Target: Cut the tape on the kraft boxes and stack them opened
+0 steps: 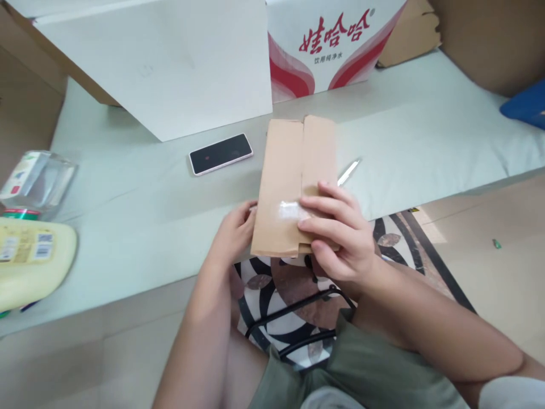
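Note:
A small brown cardboard box (283, 170) is between my hands at the table's near edge, its flap seam facing up. A shiny strip of clear tape (290, 210) crosses the seam near its lower end. My left hand (237, 232) grips the box's left side, fingers curled and their tips hidden. Across the right half of the top, my right hand (340, 230) presses down with its fingers slightly apart, holding the box. Just right of the box lies a slim silvery pointed object (349, 172), partly hidden; its kind is unclear.
A phone (221, 154) lies left of the box on the pale green tabletop (128, 227). Behind stand a large white carton (170, 62) and a printed water carton (332, 51). A clear container (40, 179) and a yellow bottle (36, 264) are at left.

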`<state>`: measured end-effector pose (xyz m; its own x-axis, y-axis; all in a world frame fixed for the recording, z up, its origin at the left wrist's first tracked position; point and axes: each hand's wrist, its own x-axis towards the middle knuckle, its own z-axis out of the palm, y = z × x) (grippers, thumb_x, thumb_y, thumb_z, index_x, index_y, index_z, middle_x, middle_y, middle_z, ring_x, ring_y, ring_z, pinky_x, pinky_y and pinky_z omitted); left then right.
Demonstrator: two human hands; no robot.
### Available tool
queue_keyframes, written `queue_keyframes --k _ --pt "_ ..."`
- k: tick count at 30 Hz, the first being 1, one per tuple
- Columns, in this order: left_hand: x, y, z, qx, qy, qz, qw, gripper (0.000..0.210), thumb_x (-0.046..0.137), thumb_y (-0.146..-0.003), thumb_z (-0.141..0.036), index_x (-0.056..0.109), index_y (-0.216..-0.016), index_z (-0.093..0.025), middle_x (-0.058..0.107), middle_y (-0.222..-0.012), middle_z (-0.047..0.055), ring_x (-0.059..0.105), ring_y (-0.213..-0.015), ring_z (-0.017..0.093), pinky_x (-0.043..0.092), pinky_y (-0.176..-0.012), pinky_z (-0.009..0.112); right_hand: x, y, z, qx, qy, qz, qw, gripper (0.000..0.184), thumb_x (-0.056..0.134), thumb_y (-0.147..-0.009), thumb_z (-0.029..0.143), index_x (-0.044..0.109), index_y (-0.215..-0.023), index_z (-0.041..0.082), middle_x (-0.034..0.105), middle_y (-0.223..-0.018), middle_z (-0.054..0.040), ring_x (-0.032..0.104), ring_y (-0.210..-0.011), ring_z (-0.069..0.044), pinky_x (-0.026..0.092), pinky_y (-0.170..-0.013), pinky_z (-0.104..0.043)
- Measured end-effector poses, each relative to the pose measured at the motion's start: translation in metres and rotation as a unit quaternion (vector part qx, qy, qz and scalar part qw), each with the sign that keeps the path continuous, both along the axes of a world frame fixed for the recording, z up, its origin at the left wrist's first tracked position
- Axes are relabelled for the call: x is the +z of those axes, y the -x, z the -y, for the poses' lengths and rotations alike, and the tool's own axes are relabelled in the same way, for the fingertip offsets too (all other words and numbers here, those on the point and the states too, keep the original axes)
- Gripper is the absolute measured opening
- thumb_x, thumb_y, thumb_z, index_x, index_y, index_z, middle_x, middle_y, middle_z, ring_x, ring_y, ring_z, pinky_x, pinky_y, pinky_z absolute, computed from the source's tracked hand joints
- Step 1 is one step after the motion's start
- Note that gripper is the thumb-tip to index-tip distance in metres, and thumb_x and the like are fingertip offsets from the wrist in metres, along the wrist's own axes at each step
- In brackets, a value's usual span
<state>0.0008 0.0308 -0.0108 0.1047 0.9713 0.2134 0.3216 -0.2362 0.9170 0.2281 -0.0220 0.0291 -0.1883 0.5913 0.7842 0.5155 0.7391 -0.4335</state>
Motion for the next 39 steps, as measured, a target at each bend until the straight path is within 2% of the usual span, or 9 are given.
queue_keyframes --k 5,10,13,17,21,24,28,33,39 --pt "0.025 -0.014 0.011 -0.051 -0.177 0.095 0.978 0.042 0.046 -0.102 -0.055 0.074 -0.125 -0.034 0.069 -0.140 0.002 0.054 -0.144 0.030 0.035 -0.128 0.055 -0.004 0.003 -0.008 0.024 0.028 0.021 0.999 0.027 0.058 -0.090 0.026 0.074 -0.113 0.028 0.067 -0.126 -0.0085 0.058 -0.133 -0.030 0.048 -0.115 -0.056" --pt "0.031 -0.023 0.013 -0.103 -0.248 0.033 0.963 0.037 0.044 -0.102 -0.045 0.076 -0.117 -0.034 0.072 -0.126 0.002 0.064 -0.128 0.029 0.029 -0.131 0.061 -0.001 -0.001 -0.008 0.006 0.070 0.033 0.997 0.031 0.048 -0.095 0.040 0.072 -0.112 0.030 0.068 -0.119 -0.0088 0.062 -0.125 -0.031 0.047 -0.115 -0.059" --pt "0.025 -0.022 0.012 -0.086 -0.260 0.036 0.961 0.037 0.044 -0.100 -0.038 0.075 -0.120 -0.035 0.071 -0.126 0.001 0.063 -0.130 0.029 0.029 -0.130 0.062 0.005 -0.019 -0.012 -0.113 0.079 -0.003 0.990 0.036 0.040 -0.097 0.049 0.069 -0.107 0.029 0.068 -0.103 -0.0104 0.065 -0.109 -0.031 0.052 -0.103 -0.056" --pt "0.022 -0.021 0.011 -0.069 -0.278 0.042 0.957 0.039 0.042 -0.098 -0.034 0.075 -0.119 -0.035 0.072 -0.124 0.001 0.065 -0.126 0.028 0.031 -0.131 0.060 0.007 -0.044 -0.028 -0.270 0.234 0.028 0.934 0.026 0.047 -0.095 0.040 0.067 -0.101 0.024 0.068 -0.083 -0.0056 0.064 -0.078 -0.023 0.052 -0.076 -0.040" --pt "0.024 -0.022 0.011 -0.072 -0.279 0.048 0.956 0.040 0.042 -0.097 -0.030 0.076 -0.118 -0.033 0.071 -0.127 0.000 0.065 -0.125 0.027 0.030 -0.131 0.057 -0.002 -0.050 -0.043 -0.257 0.457 0.215 0.824 0.045 0.053 -0.091 0.041 0.065 -0.130 0.021 0.072 -0.077 -0.0054 0.063 -0.070 -0.025 0.038 -0.060 -0.034" --pt "0.024 -0.025 0.011 -0.067 -0.277 0.047 0.957 0.040 0.043 -0.096 -0.029 0.076 -0.119 -0.033 0.071 -0.126 0.000 0.065 -0.124 0.027 0.029 -0.132 0.057 -0.008 -0.046 -0.047 -0.246 0.483 0.278 0.793 0.040 0.052 -0.093 0.043 0.068 -0.123 0.023 0.076 -0.090 -0.0086 0.067 -0.080 -0.028 0.036 -0.061 -0.034" --pt "0.021 -0.032 0.013 -0.044 -0.307 0.019 0.951 0.041 0.039 -0.097 -0.032 0.074 -0.119 -0.032 0.072 -0.125 0.001 0.065 -0.121 0.027 0.031 -0.130 0.059 -0.010 -0.044 -0.046 -0.248 0.429 0.213 0.842 0.028 0.065 -0.085 0.037 0.069 -0.108 0.023 0.075 -0.095 -0.0065 0.066 -0.080 -0.024 0.040 -0.064 -0.033" --pt "0.012 -0.043 0.016 -0.023 -0.373 -0.018 0.928 0.048 0.043 -0.096 -0.055 0.065 -0.128 -0.026 0.069 -0.129 0.009 0.065 -0.121 0.032 0.040 -0.121 0.062 -0.006 -0.044 -0.037 -0.268 0.215 0.089 0.935 0.016 0.056 -0.093 0.032 0.067 -0.100 0.023 0.074 -0.092 -0.0063 0.064 -0.069 -0.019 0.050 -0.069 -0.035" --pt "0.009 -0.049 0.017 -0.004 -0.395 -0.059 0.917 0.053 0.051 -0.090 -0.061 0.059 -0.130 -0.026 0.068 -0.127 0.011 0.066 -0.118 0.033 0.045 -0.116 0.060 0.015 -0.045 -0.015 -0.232 -0.004 0.043 0.972 0.012 0.067 -0.095 0.034 0.070 -0.104 0.027 0.076 -0.087 -0.0041 0.070 -0.070 -0.020 0.054 -0.065 -0.035"
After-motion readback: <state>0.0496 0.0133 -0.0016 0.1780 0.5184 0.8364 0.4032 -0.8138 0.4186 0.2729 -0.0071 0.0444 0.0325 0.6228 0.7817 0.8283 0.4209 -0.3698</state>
